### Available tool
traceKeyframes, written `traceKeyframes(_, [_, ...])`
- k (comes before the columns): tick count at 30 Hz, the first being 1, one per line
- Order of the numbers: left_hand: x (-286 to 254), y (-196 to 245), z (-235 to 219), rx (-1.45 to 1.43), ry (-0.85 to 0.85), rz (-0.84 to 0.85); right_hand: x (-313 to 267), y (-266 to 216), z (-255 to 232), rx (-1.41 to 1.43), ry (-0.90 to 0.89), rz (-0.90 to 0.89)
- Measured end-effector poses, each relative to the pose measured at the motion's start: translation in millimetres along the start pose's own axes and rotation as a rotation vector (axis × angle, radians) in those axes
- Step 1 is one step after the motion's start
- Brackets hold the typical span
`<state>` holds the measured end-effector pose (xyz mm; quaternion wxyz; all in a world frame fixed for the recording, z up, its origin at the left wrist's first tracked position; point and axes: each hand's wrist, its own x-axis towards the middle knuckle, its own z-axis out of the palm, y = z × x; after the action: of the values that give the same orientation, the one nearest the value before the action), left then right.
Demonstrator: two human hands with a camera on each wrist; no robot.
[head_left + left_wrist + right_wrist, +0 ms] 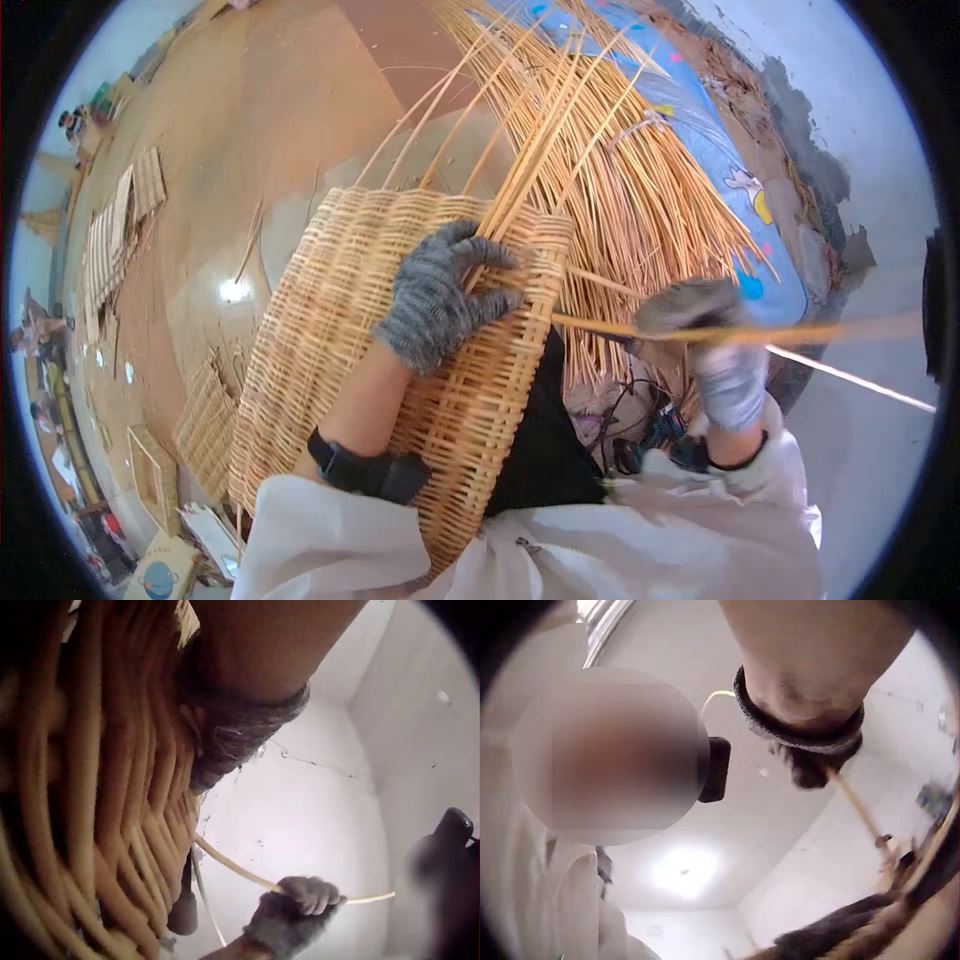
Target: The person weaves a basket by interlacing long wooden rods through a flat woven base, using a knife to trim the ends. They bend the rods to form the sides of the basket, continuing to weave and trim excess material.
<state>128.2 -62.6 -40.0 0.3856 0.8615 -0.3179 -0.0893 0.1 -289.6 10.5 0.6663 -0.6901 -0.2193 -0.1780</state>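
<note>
A large flat panel of woven cane (330, 300) leans across the person's lap, upright canes (520, 190) rising from its far edge. The gloved left hand (430, 295) rests on the weave near its right edge, index finger across the base of the uprights, thumb spread apart. In the left wrist view its fingers are hidden behind the weave (90, 787). Right of the panel, the gloved right hand (700, 335) grips a long weaving cane (236, 866), which runs from the panel's edge through the fist and out beyond it. A pale strand (850, 378) extends lower right.
A big heap of loose canes (640, 220) lies on a blue patterned sheet (735, 185) beyond the panel. Small woven pieces (125, 225) and a frame (152, 468) lie on the floor at left. A dark cable (610, 425) lies by the right forearm.
</note>
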Motion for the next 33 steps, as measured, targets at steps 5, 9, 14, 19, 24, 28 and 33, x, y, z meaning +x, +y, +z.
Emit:
traceKeyframes(5, [0.6,15.8,-6.3,-0.141,-0.086,-0.103,-44.8,8.8,6.8,-1.055,-0.571,0.666])
traceKeyframes(9, [-7.1,17.2,-2.4,-0.138,-0.119,-0.040,-61.9,2.5,-24.1,-0.350,-0.588,0.976])
traceKeyframes(14, [-20.4,12.2,0.4,-0.146,-0.083,0.031,-145.0,-26.5,-57.7,-0.338,-0.700,1.089])
traceKeyframes(19, [-1.3,-17.2,-2.5,-0.278,-0.062,-0.062,-199.0,-80.0,-72.1,-0.330,-0.643,1.124])
traceKeyframes(24, [-3.6,24.7,-32.2,-0.253,-0.316,-0.080,-171.8,-74.3,-1.0,0.184,-0.242,1.189])
traceKeyframes(28, [-36.2,42.5,-53.9,-0.193,-0.388,-0.027,-138.6,-68.4,34.8,-0.095,-0.169,0.816])
traceKeyframes(33, [-58.7,15.8,-24.1,0.300,-0.369,0.398,-143.9,-52.8,42.4,-0.050,-0.096,0.867])
